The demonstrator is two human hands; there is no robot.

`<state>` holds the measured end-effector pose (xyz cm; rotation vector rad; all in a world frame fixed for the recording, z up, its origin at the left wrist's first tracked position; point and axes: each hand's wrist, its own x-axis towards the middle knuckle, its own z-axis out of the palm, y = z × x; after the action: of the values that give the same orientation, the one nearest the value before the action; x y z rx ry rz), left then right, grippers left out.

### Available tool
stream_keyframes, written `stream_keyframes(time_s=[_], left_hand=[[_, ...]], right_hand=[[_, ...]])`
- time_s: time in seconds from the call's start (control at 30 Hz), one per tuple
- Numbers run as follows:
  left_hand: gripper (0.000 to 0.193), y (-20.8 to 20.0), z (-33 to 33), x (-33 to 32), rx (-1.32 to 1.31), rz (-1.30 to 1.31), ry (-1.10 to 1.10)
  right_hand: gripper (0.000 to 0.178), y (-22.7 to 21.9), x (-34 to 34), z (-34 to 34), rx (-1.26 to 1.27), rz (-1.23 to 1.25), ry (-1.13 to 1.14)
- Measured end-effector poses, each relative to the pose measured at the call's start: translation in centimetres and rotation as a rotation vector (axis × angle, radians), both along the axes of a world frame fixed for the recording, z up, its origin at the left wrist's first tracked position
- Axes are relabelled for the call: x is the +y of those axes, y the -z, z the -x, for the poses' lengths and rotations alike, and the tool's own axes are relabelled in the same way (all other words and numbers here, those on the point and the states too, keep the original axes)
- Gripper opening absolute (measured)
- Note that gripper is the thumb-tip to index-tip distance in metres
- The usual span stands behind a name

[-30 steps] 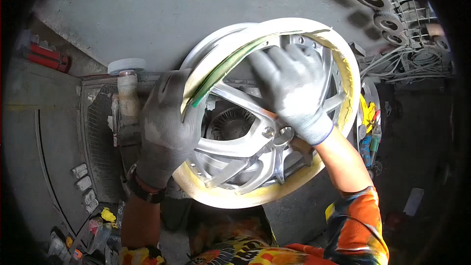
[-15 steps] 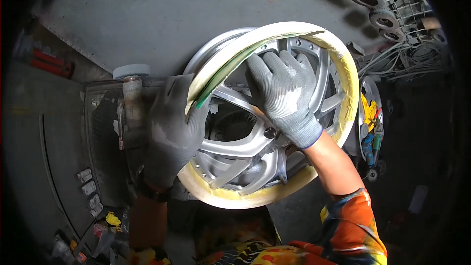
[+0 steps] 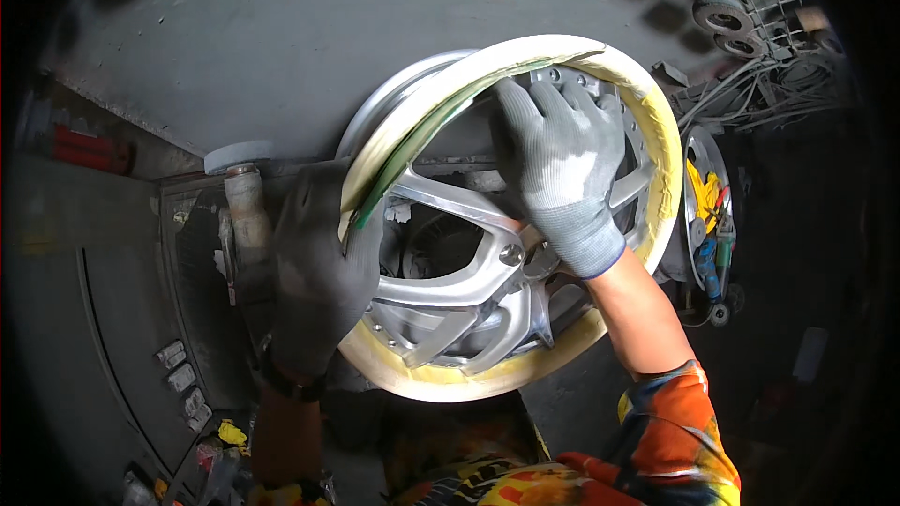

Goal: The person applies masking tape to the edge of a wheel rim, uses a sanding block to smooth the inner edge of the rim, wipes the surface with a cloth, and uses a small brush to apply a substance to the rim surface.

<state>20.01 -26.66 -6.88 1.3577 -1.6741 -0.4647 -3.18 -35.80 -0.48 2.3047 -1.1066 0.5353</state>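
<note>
A silver alloy wheel rim (image 3: 450,189) stands tilted in front of me, its outer lip wrapped in yellowish masking tape (image 3: 667,164). A green strip (image 3: 412,157) runs along the inner edge of the tape at the upper left. My left hand (image 3: 328,267), in a dark grey glove, grips the lip on the left side, its fingers partly behind the rim. My right hand (image 3: 562,155), in a lighter grey knit glove, lies over the upper spokes. Its fingers curl against the inner edge of the lip near the top; the fingertips are hidden, and so is anything in them.
A round grey disc on a post (image 3: 239,159) stands left of the rim. Tools with yellow, blue and green parts (image 3: 710,225) lie in another wheel at right. Small wheels (image 3: 720,14), a wire rack and coiled cables (image 3: 797,84) fill the upper right.
My right hand has slid a little to the right along the inner edge of the lip. My left hand keeps its hold on the rim. The whole view has shifted slightly.
</note>
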Motion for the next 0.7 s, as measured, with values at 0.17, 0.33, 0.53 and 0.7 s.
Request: stream_keyframes(time_s=[0.17, 0.33, 0.53, 0.7], left_hand=[[0.034, 0.3, 0.2, 0.0, -0.049, -0.01, -0.008], [0.035, 0.0, 0.1, -0.1, -0.008, -0.009, -0.007], [0.034, 0.3, 0.4, -0.2, 0.022, 0.012, -0.014], [0.036, 0.3, 0.4, -0.2, 0.015, -0.005, -0.009]], right_hand=[[0.018, 0.2, 1.0, -1.3, 0.031, -0.062, -0.048], [0.024, -0.1, 0.8, -0.5, 0.003, -0.115, 0.067], [0.013, 0.0, 0.7, -0.6, 0.008, -0.037, -0.038], [0.016, 0.2, 0.6, -1.0, 0.001, -0.031, -0.003]])
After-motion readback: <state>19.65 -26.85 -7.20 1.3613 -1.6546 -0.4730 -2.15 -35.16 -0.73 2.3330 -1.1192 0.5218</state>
